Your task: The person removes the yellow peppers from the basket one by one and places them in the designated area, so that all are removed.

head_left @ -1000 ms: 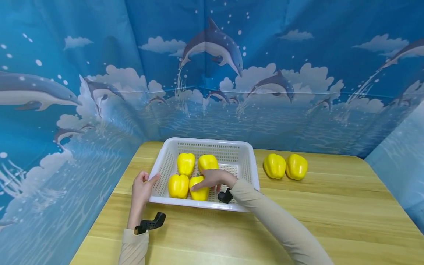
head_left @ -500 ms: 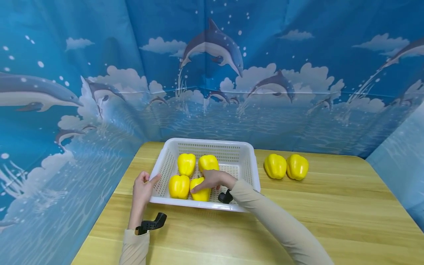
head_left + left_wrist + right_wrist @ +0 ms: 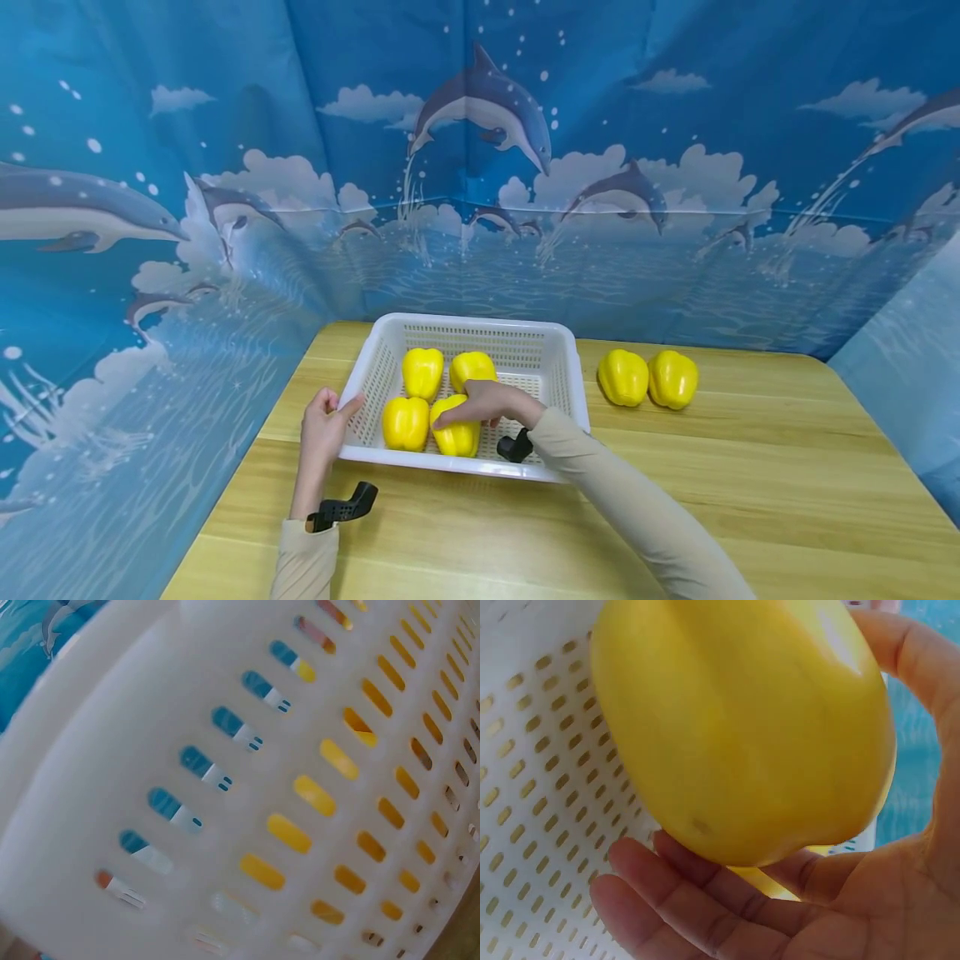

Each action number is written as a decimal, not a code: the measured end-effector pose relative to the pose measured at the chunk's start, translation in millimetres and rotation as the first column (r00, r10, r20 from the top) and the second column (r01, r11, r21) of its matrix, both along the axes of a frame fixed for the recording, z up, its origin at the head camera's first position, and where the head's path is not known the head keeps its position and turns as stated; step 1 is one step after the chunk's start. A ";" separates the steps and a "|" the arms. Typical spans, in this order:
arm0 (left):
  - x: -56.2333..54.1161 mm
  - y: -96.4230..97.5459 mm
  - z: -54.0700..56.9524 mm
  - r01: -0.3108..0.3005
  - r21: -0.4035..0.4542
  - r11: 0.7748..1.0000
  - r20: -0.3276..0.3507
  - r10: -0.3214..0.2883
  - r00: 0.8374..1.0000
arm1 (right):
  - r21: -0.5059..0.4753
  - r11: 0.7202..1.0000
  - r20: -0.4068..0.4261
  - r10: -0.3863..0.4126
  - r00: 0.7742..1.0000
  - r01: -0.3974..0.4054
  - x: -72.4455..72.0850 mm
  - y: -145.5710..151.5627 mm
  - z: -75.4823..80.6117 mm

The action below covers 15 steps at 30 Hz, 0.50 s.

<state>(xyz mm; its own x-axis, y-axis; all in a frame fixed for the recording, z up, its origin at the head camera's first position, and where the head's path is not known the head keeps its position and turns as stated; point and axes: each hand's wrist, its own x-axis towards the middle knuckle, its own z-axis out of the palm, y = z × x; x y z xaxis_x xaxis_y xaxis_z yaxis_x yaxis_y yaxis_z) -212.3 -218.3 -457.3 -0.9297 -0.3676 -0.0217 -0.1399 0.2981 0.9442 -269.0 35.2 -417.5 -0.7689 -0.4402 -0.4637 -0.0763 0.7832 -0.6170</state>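
A white slotted plastic basket (image 3: pixel 480 318) stands on the table with several yellow bell peppers in it. My left hand (image 3: pixel 322 429) holds its left rim, thumb over the edge. The left wrist view is filled by the basket's side wall (image 3: pixel 97 750), yellow showing through the slots. Inside the basket, my right hand (image 3: pixel 491 402) grips the front right bell pepper (image 3: pixel 459 437), thumb on one side. Seen close in the right wrist view, this bell pepper (image 3: pixel 735 735) is smooth and glossy, the fingers (image 3: pixel 705 900) curving beneath it. Beside it sits another bell pepper (image 3: pixel 406 423).
Two more bell peppers (image 3: pixel 622 377) lie side by side on the wooden table (image 3: pixel 750 467), right of the basket. A dolphin-print curtain (image 3: pixel 480 250) hangs directly behind the table. Each wrist carries a black camera mount (image 3: pixel 345 507).
The bell pepper under my right hand has turned and shifted slightly right, its stem no longer showing. My right hand moved slightly with it. The left hand stays on the rim.
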 end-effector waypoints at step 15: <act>1.2 0.8 2.9 -0.002 -0.029 1.000 -0.027 0.001 1.000 | -0.195 0.980 0.014 -0.050 0.999 0.052 3.2 15.9 15.7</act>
<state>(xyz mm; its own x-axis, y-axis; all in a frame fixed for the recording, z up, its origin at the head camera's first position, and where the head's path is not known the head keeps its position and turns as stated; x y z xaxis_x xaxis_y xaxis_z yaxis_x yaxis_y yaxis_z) -211.1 -217.5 -454.3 -0.9293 -0.3691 0.0141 -0.1150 0.3254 0.9385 -265.7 51.1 -401.7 -0.7891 -0.4830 -0.3795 -0.0334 0.6507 -0.7586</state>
